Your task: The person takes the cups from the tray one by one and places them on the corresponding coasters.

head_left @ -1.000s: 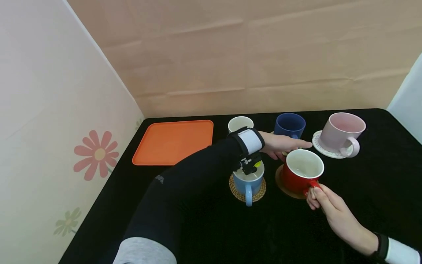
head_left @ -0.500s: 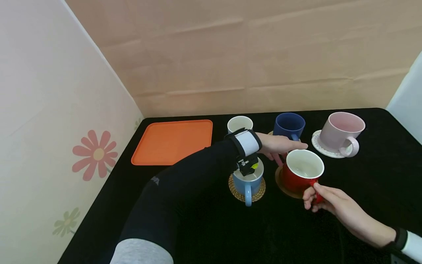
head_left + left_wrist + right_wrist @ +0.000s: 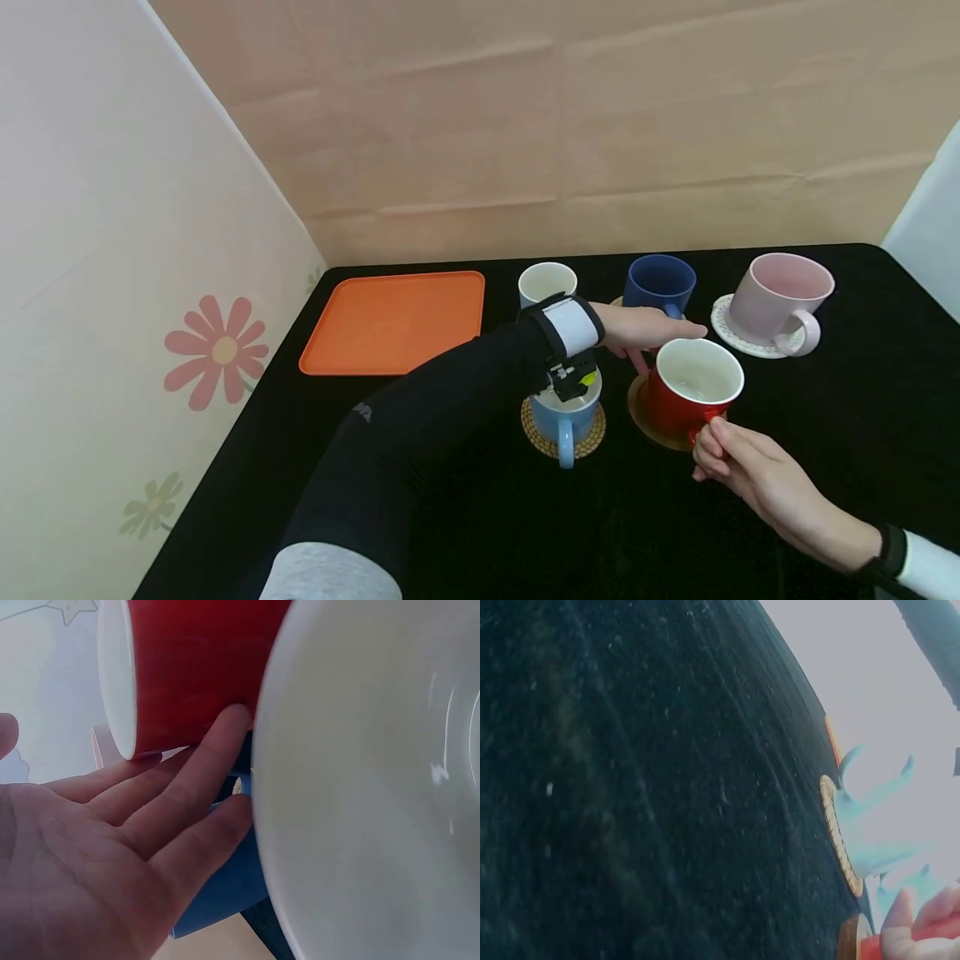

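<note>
The red mug (image 3: 667,408), white inside, stands over a round brown coaster (image 3: 639,417). My right hand (image 3: 757,475) pinches its handle, thumb on top and fingers curled. Across its far side reaches my left hand (image 3: 637,327), fingers extended; in the left wrist view the fingertips (image 3: 236,720) lie against the red wall (image 3: 195,667). A light blue mug (image 3: 564,427) on a woven coaster (image 3: 527,427) sits under the left wrist. Close behind the left hand is a navy mug (image 3: 656,287). In the right wrist view, only the right hand's fingers (image 3: 900,934) show at the corner.
A pink mug (image 3: 757,312) stands on a white patterned coaster (image 3: 738,340) at the right. Behind the left wrist is another mug, white inside (image 3: 543,282). An orange tray (image 3: 397,325) lies at the left of the black table (image 3: 525,533). Walls border the back and sides.
My right hand's fingers loosened at the handle half a second ago and are now curled in on it again. The red mug has shifted slightly right; the left hand stays nearly in place.
</note>
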Motion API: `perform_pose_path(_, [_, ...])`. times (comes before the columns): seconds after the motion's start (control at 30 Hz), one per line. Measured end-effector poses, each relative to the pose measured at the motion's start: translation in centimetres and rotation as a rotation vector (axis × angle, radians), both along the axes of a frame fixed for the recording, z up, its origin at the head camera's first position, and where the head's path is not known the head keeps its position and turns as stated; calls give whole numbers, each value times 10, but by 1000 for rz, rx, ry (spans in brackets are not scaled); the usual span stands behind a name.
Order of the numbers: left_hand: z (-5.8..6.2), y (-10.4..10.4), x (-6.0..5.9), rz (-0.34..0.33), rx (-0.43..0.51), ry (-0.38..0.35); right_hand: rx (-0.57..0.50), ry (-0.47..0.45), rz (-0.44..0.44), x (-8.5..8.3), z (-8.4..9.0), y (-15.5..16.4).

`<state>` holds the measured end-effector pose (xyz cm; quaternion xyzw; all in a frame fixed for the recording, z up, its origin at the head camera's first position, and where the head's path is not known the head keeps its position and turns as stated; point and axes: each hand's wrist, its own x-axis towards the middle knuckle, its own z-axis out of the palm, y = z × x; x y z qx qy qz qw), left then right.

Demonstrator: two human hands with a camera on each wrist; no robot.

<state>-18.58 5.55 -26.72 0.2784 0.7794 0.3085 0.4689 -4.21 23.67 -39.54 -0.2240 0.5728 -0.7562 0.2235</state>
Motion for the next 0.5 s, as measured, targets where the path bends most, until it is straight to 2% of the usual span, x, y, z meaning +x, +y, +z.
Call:
perform_pose_path(0.13, [1,0,0,-4,8,-3,21,-14,-26,3,0,-1])
perform_pose_path(0.33, [5,3,0,-3,-97,71,-1,-41,-30,4,-1,-4])
perform_pose_path(0.5, [3,6,-2,-5,-93,54,-54,-81,-9,3,-2,-3])
